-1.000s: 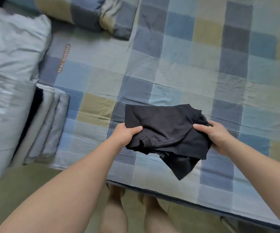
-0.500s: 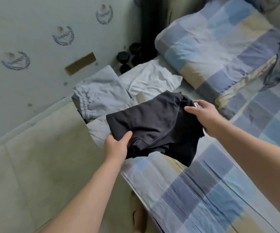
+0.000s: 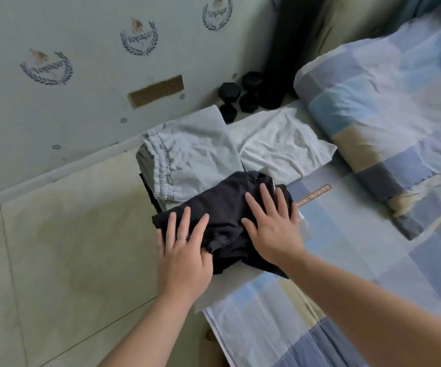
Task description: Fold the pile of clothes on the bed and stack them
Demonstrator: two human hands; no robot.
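A folded black garment [image 3: 224,207] lies on top of a stack of folded clothes at the bed's left edge. My left hand [image 3: 183,250] presses flat on its near left part, fingers straight and spread. My right hand [image 3: 272,223] lies flat on its right part, fingers spread too. Under and behind the black piece sits a folded light grey garment with an elastic waistband [image 3: 187,154]. A folded white garment [image 3: 280,144] lies beside it to the right. The bed [image 3: 346,260] has a blue, grey and tan checked cover.
A folded checked quilt [image 3: 389,102] fills the upper right. Black dumbbells [image 3: 237,96] and a dark cylinder [image 3: 285,54] stand on the floor by the wall. Pale floor tiles [image 3: 68,247] lie left of the bed. The wall [image 3: 81,62] carries printed emblems.
The black garment went from being held in the air by both hands to lying on the stack. Both hands let go and now press flat on it.
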